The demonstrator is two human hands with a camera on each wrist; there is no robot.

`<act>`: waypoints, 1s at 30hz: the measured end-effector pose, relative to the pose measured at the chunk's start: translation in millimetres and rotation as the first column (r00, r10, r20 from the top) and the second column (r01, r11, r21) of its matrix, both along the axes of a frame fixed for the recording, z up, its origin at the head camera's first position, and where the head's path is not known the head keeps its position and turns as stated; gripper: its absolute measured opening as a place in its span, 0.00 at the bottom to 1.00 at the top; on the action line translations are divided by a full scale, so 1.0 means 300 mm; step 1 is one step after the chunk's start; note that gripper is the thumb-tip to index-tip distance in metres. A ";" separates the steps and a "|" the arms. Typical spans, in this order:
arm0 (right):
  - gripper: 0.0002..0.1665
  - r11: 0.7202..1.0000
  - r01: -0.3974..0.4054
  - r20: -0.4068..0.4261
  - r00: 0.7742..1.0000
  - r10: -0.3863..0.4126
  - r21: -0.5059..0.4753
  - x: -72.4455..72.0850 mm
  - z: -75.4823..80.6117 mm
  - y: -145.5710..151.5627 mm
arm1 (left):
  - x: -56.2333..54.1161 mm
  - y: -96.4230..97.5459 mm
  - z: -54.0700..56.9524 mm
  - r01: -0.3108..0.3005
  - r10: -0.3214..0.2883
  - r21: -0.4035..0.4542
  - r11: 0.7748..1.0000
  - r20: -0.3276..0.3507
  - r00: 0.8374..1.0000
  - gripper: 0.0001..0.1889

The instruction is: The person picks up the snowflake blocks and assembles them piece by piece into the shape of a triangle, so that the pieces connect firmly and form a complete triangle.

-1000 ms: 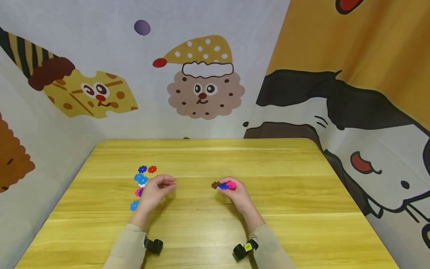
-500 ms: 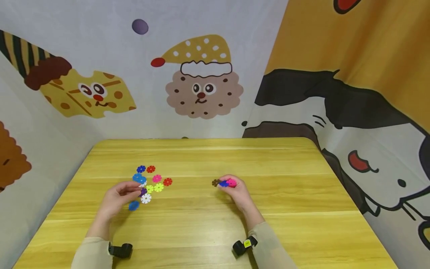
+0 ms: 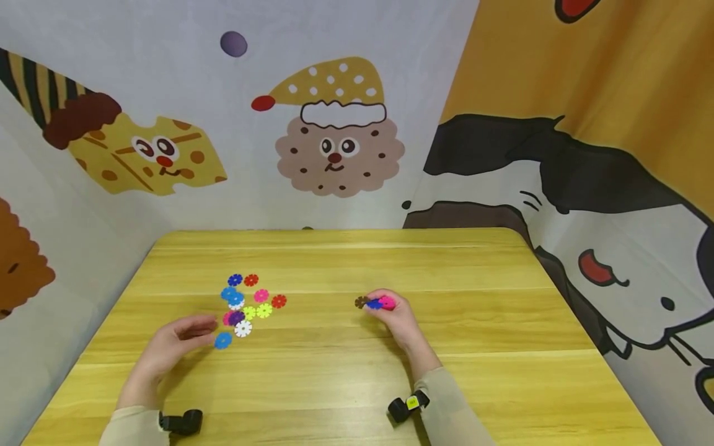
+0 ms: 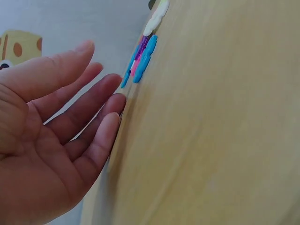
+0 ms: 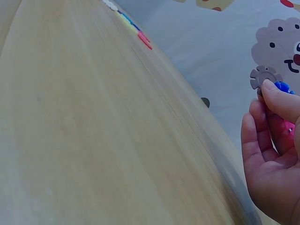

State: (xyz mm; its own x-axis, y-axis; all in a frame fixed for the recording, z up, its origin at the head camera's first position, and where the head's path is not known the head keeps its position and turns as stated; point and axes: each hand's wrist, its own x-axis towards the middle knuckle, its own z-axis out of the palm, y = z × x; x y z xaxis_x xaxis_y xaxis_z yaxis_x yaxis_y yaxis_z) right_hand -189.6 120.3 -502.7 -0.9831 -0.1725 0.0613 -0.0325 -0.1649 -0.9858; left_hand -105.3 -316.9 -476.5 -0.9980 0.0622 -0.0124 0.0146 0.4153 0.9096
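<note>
My right hand (image 3: pixel 403 323) pinches a joined row of notched snowflake discs between thumb and fingers. The row runs from a brown disc (image 3: pixel 361 302) through a blue disc (image 3: pixel 374 304) to a pink disc (image 3: pixel 387 302), which the hand partly covers. In the right wrist view the thumb lies over the edge of the brown disc (image 5: pixel 263 76). My left hand (image 3: pixel 167 347) holds nothing, its fingers loosely bent in the left wrist view. Its fingertips are close beside a light blue disc (image 3: pixel 223 340) at the near end of a group of loose discs.
The loose group lies on the left half of the wooden table (image 3: pixel 334 378). It includes a white disc (image 3: pixel 243 328), a purple disc (image 3: pixel 237 318), a yellow disc (image 3: pixel 264 310) and a red disc (image 3: pixel 279 301); some overlap. A patterned cloth (image 3: pixel 334 210) hangs behind the table.
My left hand has swung leftward and nearer, from in front of the loose discs to their left side, uncovering them. The right hand stays nearly in place with its joined discs.
</note>
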 end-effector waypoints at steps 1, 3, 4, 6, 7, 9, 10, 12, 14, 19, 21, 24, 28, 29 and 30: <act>0.15 1.000 0.005 0.007 1.000 -0.005 0.005 0.000 0.001 0.001 | 0.001 -0.002 0.000 0.006 -0.006 0.001 1.000 0.022 1.000 0.23; 0.14 1.000 0.013 0.021 1.000 -0.014 0.018 -0.001 0.003 0.002 | 0.001 -0.007 -0.003 0.019 -0.019 -0.013 1.000 0.047 0.999 0.23; 0.14 1.000 0.018 0.029 0.999 -0.018 0.023 -0.002 0.004 0.002 | 0.001 -0.008 -0.005 0.031 -0.029 -0.024 0.999 0.048 0.998 0.23; 0.13 0.999 0.029 0.041 0.999 -0.030 0.037 -0.004 0.009 0.001 | -0.001 -0.011 -0.012 0.052 -0.051 -0.039 0.998 0.038 0.998 0.23; 0.13 0.998 0.032 0.046 0.998 -0.035 0.046 -0.005 0.010 0.001 | -0.002 -0.011 -0.015 0.061 -0.060 -0.047 0.997 0.024 0.998 0.23; 0.13 0.997 0.039 0.050 0.998 -0.042 0.060 -0.008 0.014 0.001 | -0.005 -0.011 -0.024 0.086 -0.087 -0.066 0.994 -0.016 0.996 0.21; 0.13 0.997 0.041 0.050 0.998 -0.044 0.065 -0.010 0.016 0.001 | -0.007 -0.012 -0.028 0.100 -0.103 -0.072 0.992 -0.036 0.994 0.21; 0.14 0.997 0.042 0.048 0.998 -0.046 0.070 -0.012 0.019 0.001 | -0.010 -0.012 -0.037 0.117 -0.124 -0.086 0.989 -0.071 0.990 0.20; 0.14 0.997 0.041 0.044 0.998 -0.044 0.062 -0.014 0.022 0.001 | -0.013 -0.013 -0.045 0.126 -0.135 -0.107 0.986 -0.090 0.987 0.19; 0.14 0.999 0.040 0.034 0.999 -0.041 0.024 -0.016 0.028 0.001 | -0.018 -0.010 -0.050 0.104 -0.119 -0.188 0.977 -0.071 0.990 0.19; 0.14 0.999 0.040 0.022 0.999 -0.041 0.013 -0.018 0.028 0.002 | -0.019 -0.005 -0.047 0.094 -0.110 -0.227 0.969 -0.059 0.992 0.20; 0.14 0.999 0.039 0.004 0.999 -0.039 0.012 -0.019 0.030 0.003 | -0.021 0.002 -0.043 0.087 -0.103 -0.265 0.960 -0.046 0.994 0.18; 0.13 0.999 0.043 0.006 0.999 -0.043 0.015 -0.019 0.032 0.003 | -0.024 0.010 -0.040 0.088 -0.104 -0.279 0.956 -0.043 0.994 0.15; 0.13 0.999 0.042 0.017 0.999 -0.043 0.019 -0.020 0.033 0.004 | -0.026 0.012 -0.041 0.087 -0.104 -0.277 0.957 -0.048 0.993 0.15; 0.13 0.999 0.044 0.025 0.999 -0.044 0.015 -0.020 0.032 0.004 | -0.026 0.015 -0.041 0.085 -0.102 -0.273 0.958 -0.050 0.994 0.15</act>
